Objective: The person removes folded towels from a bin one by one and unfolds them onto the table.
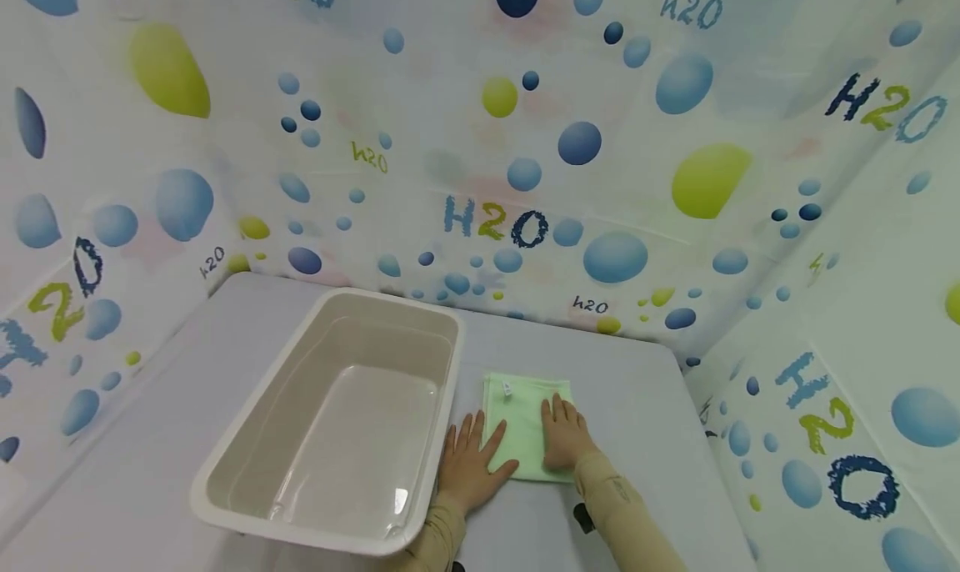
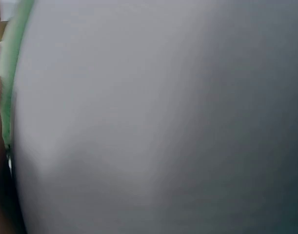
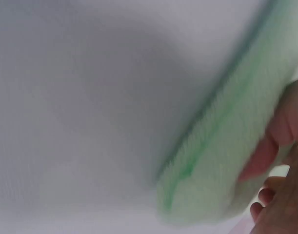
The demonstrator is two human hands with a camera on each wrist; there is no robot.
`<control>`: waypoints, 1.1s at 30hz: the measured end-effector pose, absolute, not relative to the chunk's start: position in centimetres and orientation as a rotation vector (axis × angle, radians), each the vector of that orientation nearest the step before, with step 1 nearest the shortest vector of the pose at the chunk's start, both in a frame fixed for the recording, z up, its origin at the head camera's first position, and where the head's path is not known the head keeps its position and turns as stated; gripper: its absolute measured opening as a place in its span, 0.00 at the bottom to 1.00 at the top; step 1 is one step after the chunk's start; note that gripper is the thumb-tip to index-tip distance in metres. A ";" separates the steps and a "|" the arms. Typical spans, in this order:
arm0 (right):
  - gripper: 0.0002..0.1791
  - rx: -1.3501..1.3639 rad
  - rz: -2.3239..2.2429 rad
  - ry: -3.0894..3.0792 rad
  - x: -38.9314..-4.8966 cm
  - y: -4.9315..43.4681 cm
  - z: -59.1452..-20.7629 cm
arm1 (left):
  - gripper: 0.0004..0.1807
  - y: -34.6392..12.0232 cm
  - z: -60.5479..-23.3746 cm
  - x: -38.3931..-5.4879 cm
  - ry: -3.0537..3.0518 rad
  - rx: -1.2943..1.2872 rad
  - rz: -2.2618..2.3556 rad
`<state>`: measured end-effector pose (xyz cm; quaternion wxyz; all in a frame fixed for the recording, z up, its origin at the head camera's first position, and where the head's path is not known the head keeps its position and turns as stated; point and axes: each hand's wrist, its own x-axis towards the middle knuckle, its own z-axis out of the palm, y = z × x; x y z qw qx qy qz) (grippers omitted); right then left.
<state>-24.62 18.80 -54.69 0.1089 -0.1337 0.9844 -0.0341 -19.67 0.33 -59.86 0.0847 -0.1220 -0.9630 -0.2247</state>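
Observation:
A folded light green cloth (image 1: 529, 405) with a small white tag near its top lies flat on the table. My left hand (image 1: 467, 472) is spread beside the tub, with its thumb and index finger reaching over the cloth's left edge. On the right part of the cloth rests my right hand (image 1: 567, 439), its fingers extended toward the back. In the right wrist view, the thick folded edge of the cloth (image 3: 222, 151) runs along the right hand (image 3: 285, 195). The left wrist view catches only a strip of the cloth (image 2: 12, 63) at its left border.
A large beige plastic tub (image 1: 375, 447) stands on the table just left of the left hand and holds nothing. The pale grey table (image 1: 637, 439) is enclosed by white curtains (image 1: 420, 113) printed with coloured dots and H2O lettering.

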 end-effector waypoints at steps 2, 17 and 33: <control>0.47 -0.444 -0.084 2.945 -24.2 18.5 -55.0 | 0.41 -0.3 -60.0 -19.2 -2.854 -0.375 -0.603; 0.22 -0.522 -0.584 2.870 -26.5 12.7 -52.9 | 0.43 -0.4 -61.6 -19.0 -2.695 -0.359 -0.524; 0.33 -0.482 -0.275 2.896 -27.2 10.5 -52.5 | 0.34 -0.5 -61.3 -19.1 -2.751 -0.303 -0.596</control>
